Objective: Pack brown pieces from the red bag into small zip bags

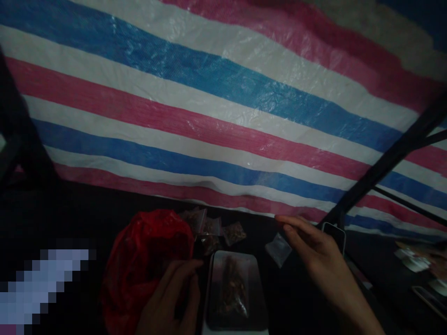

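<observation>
Baggie of brown bits (233,288) is lying on what looks like a scale (257,284), call that the clock's centre. Left hand (171,298) is at nine, half curled by the red bag (131,265); too dark to tell if it's pinching anything. Right hand (316,253) is out around two, fingers loosely extended, nothing visibly held, beside a clear bag (278,251). Imo a left-knuckle bump could shift the baggie, and a careless right-hand brush could send that flimsy bag sliding.

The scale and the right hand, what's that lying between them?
A small clear plastic bag lies between the scale and the right hand, as the head view shows.
</observation>
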The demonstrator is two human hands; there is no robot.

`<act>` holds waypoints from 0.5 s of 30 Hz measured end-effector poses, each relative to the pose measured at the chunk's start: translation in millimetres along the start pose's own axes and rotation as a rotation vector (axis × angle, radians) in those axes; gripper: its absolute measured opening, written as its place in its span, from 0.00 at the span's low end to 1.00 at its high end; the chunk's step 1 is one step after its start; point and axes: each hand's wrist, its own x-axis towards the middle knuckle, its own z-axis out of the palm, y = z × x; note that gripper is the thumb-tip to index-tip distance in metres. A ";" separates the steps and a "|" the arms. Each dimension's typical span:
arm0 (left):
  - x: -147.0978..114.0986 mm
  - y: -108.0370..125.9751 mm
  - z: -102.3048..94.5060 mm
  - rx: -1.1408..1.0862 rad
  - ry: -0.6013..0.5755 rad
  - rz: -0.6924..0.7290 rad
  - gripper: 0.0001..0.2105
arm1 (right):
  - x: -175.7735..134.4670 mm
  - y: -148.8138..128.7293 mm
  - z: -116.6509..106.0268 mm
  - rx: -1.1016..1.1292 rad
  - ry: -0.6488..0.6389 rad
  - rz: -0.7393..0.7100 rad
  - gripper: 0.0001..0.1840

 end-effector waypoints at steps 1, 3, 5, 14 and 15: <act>0.2 0.5 -1.0 -0.007 -0.003 -0.012 0.09 | -5.7 1.5 2.4 0.007 0.054 0.021 0.17; -0.8 1.1 -2.2 -0.014 -0.020 -0.047 0.08 | -14.4 5.6 8.8 0.006 0.097 0.039 0.18; -2.7 1.3 -3.7 -0.018 -0.050 -0.096 0.09 | -19.8 10.7 14.5 -0.012 0.078 0.047 0.18; -10.9 -9.9 -13.0 -0.024 -0.081 -0.139 0.10 | -43.4 52.6 46.3 -0.091 -0.016 0.248 0.19; -11.4 -11.4 -13.2 -0.026 -0.082 -0.130 0.09 | -45.7 55.5 53.1 -0.091 -0.019 0.249 0.19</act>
